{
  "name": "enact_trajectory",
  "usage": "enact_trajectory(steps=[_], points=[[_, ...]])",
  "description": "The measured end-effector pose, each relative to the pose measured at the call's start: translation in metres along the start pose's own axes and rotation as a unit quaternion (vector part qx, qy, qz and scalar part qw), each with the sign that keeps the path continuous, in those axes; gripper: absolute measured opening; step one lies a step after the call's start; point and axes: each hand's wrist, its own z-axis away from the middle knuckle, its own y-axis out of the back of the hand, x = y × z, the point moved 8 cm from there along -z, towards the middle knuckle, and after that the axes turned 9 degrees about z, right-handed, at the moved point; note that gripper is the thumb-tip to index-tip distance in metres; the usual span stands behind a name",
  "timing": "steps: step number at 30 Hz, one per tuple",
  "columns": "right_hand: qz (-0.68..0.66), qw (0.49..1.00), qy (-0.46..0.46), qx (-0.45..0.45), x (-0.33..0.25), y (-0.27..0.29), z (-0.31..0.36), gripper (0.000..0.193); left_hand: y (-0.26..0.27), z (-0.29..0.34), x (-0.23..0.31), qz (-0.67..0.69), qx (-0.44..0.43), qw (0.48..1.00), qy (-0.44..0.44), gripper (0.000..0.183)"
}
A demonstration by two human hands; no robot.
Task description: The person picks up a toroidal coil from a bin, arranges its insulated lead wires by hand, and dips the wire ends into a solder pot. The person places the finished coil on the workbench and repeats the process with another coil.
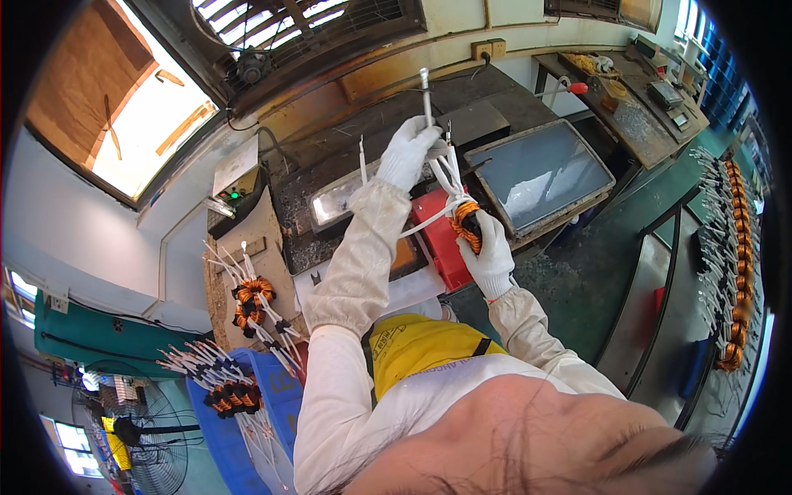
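Note:
Both of my hands wear white knitted gloves. My right hand is wrapped round a ring-shaped coil wound with orange copper wire. Several white-sleeved leads fan out from this coil, some pointing up and one down to the left. Above the coil, my left hand is closed on one of the leads, whose silvery tip sticks up past the fingers. Left of that hand, another lead end stands beside the sleeve. A shiny rectangular metal tray lies behind my left forearm, partly covered by it.
A red box sits below the coil. To its right is a dark-framed tray with a glassy grey surface. More coils lie on the board at left, above a blue crate holding others. Coils line a rack at right.

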Motion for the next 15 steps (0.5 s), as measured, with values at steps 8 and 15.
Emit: enact_trajectory(steps=[8,15], points=[[-0.007,1.0,0.008,0.001,0.003,0.005,-0.004,0.065,0.086,0.076,0.044,-0.124,0.116,0.979,-0.116,0.052],[0.003,1.0,-0.007,-0.004,0.008,0.001,-0.003,0.065,0.15,0.128,-0.031,-0.153,0.084,0.974,0.143,0.051]])
